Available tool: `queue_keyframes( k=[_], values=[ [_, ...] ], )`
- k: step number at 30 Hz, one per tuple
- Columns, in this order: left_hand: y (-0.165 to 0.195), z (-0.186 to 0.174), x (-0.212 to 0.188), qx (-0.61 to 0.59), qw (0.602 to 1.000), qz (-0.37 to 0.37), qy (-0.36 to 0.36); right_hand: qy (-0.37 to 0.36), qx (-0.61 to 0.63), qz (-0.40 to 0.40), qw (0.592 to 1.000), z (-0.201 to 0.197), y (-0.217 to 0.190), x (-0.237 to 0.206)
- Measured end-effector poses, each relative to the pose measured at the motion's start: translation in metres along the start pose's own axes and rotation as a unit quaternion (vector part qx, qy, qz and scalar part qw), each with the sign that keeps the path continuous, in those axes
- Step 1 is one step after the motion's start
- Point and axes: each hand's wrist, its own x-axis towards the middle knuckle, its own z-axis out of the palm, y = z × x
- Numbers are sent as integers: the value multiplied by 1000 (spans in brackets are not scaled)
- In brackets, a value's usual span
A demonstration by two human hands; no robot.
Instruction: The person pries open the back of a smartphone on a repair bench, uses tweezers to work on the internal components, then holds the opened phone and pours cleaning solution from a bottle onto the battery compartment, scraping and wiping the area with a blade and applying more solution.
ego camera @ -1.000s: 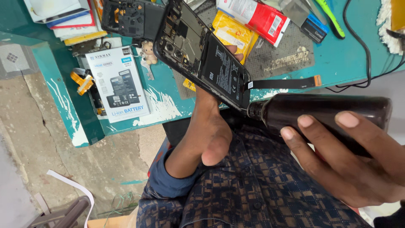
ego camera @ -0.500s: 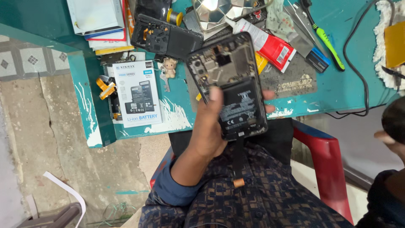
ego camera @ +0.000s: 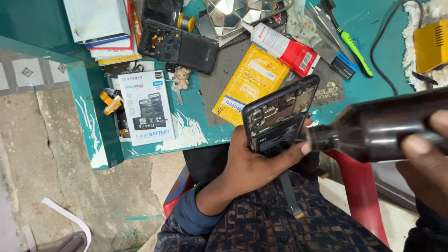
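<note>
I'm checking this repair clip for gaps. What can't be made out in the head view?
- Opened phone: its lower end is hidden by the left hand.
- Dark heat tool: its rear is cut off by the right edge and its nozzle tip is blurred.
- Right hand: partly out of frame and blurred.
- Phone's inner parts: too small to identify.

Left hand (ego camera: 254, 163) holds an opened phone (ego camera: 280, 116) in its grip; right hand (ego camera: 427, 163) aims a dark heat gun (ego camera: 373, 128) at it.

Phone repair workshop: teal bench (ego camera: 186, 135) cluttered with battery box (ego camera: 147, 112), tools, phone back cover (ego camera: 179, 45).
</note>
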Motion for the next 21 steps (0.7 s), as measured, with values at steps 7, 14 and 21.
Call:
queue_keyframes(
  k=[7,14,21],
  values=[
    [2,-6,3,61,998,4,18,-79,109,-160,978,3,-71,-11],
    [6,-13,4,146,988,45,23,-84,-202,-472,854,-10,-111,-1],
    [9,-18,4,143,989,30,12,-83,-184,-460,864,-4,-114,-1]
  ],
)
